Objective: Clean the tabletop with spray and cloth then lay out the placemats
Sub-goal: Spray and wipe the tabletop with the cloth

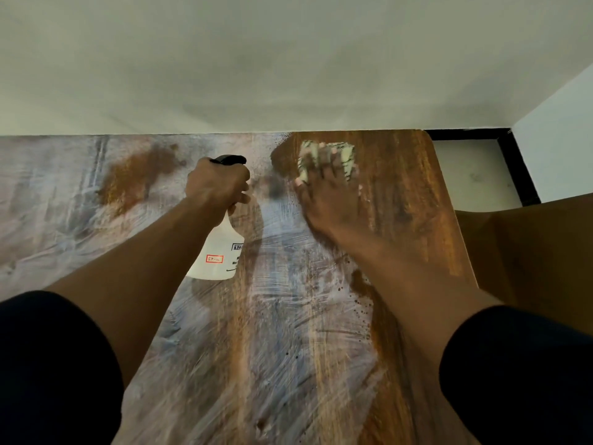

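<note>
A crumpled cloth (327, 162) lies near the far right corner of the wooden tabletop (426, 220), pressed flat under the right hand (324, 194), fingers spread. The left hand (216, 184) has its grip clenched round the neck of a white spray bottle (216, 252), held near the far edge. White film streaks most of the surface, so wiping looks barely begun. No placemats are in view.

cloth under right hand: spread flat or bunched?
Bunched. The cloth shows as a crumpled wad past the fingers of the right hand, which presses it onto the tabletop.
</note>
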Motion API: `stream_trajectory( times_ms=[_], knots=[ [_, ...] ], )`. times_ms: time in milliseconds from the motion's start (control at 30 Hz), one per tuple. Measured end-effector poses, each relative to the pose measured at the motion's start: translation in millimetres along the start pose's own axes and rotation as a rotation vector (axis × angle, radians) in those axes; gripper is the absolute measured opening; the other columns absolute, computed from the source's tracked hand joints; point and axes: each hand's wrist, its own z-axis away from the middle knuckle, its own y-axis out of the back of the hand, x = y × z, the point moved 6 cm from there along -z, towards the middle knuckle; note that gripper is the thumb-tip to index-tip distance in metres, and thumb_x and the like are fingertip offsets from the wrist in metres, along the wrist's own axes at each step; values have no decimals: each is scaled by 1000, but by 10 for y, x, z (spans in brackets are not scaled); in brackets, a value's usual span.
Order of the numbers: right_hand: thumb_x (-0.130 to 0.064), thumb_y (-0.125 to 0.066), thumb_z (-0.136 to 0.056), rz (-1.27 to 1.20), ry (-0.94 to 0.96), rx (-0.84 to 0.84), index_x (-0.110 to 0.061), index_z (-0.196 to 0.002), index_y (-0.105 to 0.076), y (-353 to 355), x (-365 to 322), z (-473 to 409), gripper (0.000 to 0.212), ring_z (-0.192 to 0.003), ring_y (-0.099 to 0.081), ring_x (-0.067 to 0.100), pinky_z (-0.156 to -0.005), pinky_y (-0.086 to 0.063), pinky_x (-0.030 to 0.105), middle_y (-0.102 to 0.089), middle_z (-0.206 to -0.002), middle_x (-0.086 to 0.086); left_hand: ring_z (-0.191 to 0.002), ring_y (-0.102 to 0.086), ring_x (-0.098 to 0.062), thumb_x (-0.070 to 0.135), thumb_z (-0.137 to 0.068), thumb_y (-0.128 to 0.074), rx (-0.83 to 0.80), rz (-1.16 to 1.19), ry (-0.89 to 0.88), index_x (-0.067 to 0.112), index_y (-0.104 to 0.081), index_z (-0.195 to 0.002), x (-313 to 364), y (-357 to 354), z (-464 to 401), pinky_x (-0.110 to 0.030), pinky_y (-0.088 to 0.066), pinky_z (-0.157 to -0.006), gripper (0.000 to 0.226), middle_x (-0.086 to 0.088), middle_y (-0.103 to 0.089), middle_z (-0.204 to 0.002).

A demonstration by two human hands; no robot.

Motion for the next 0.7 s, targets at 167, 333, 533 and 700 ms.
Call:
stream_trajectory(
  times_ms=[167, 333, 533, 700],
  knots=[
    [-59, -14, -110, 16, 302, -99, -37, -167, -1, -142, -342, 460, 63, -161, 11, 21, -127, -1, 62, 5, -175, -3, -65, -78, -21, 10, -93, -64, -13, -7, 23, 19, -74, -128, -34, 23, 4, -20, -41, -37, 38, -8, -77, -85],
    [-62, -11, -108, 70, 122, -91, -36, -165, 10, 81, 196, 7, 67, -159, 17, 25, -127, -1, 64, 18, -173, 1, -65, -78, -20, 10, -95, -65, -25, -12, 26, 17, -75, -126, -36, 50, 26, -20, -40, -36, 33, -8, -77, -86],
    [-55, -19, -110, -43, -187, 8, -31, -167, 3, 75, 26, -229, 66, -161, 10, 30, -125, -1, 66, 10, -175, 5, -62, -78, -20, 10, -92, -66, -30, -1, 7, 21, -76, -123, -106, 165, -18, -20, -41, -38, 34, -6, -78, -83],
    [-55, -20, -110, -36, 86, 9, -33, -167, -5, -171, -813, 157, 63, -161, 9, 31, -124, 6, 64, 6, -175, 5, -59, -76, -19, 10, -93, -62, -30, 13, 0, 28, -76, -122, -207, 241, -63, -21, -39, -37, 37, -6, -76, -82]
  ],
)
